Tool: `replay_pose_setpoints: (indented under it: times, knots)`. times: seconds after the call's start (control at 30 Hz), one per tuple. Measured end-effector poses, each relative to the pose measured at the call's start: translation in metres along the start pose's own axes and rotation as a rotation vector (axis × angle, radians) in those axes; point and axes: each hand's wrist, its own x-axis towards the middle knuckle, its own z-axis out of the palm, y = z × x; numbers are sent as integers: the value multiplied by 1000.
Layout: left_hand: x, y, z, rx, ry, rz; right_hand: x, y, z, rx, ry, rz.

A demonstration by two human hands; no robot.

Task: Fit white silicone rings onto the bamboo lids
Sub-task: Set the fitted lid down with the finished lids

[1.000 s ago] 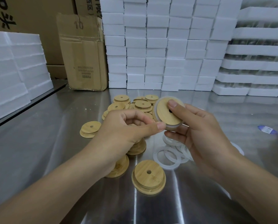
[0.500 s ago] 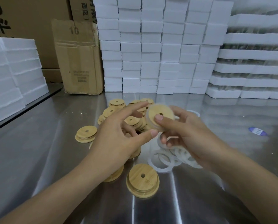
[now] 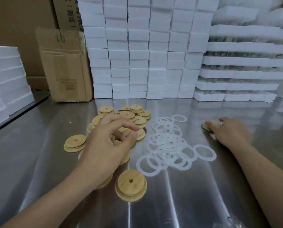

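Note:
A heap of round bamboo lids [image 3: 134,115] with centre holes lies mid-table. Beside it on the right is a pile of white silicone rings [image 3: 167,145]. My left hand [image 3: 109,143] hovers over the near side of the lid heap, its fingers loosely curled and nothing seen in them. Far to the right, my right hand [image 3: 230,131] holds a single bamboo lid [image 3: 209,125] down at the table surface, thumb on top; the image is blurred there. One lid [image 3: 131,185] lies alone at the front, and another lid [image 3: 75,143] lies to the left.
The work surface is a shiny steel table [image 3: 38,162]. A cardboard box [image 3: 66,68] stands at the back left, stacked white foam blocks [image 3: 145,55] at the back centre, foam trays [image 3: 244,63] at the back right and more foam [image 3: 5,79] at the left edge.
My hands have separated. The right hand carried the lid from the centre out to the right and down to the table. The left hand dropped over the lid heap.

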Motion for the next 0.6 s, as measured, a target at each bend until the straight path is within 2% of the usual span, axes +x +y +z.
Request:
replay_pose_setpoints:
  times: [0.1, 0.17, 0.2, 0.33, 0.47, 0.6]
  knots:
    - [1, 0, 1, 30, 14, 4, -4, 0, -2, 17, 152, -61]
    - [1, -1, 1, 38, 16, 2, -5, 2, -2, -8, 177, -119]
    - [0, -1, 1, 37, 16, 2, -5, 2, -1, -23, 149, -148]
    - [-1, -1, 2, 32, 23, -7, -5, -4, 3, -54, -138, -326]
    - [0, 1, 2, 33, 27, 5, -7, -2, 4, 153, -137, -387]
    - [-2, 1, 4, 31, 30, 19, -5, -2, 10, 94, -144, -410]
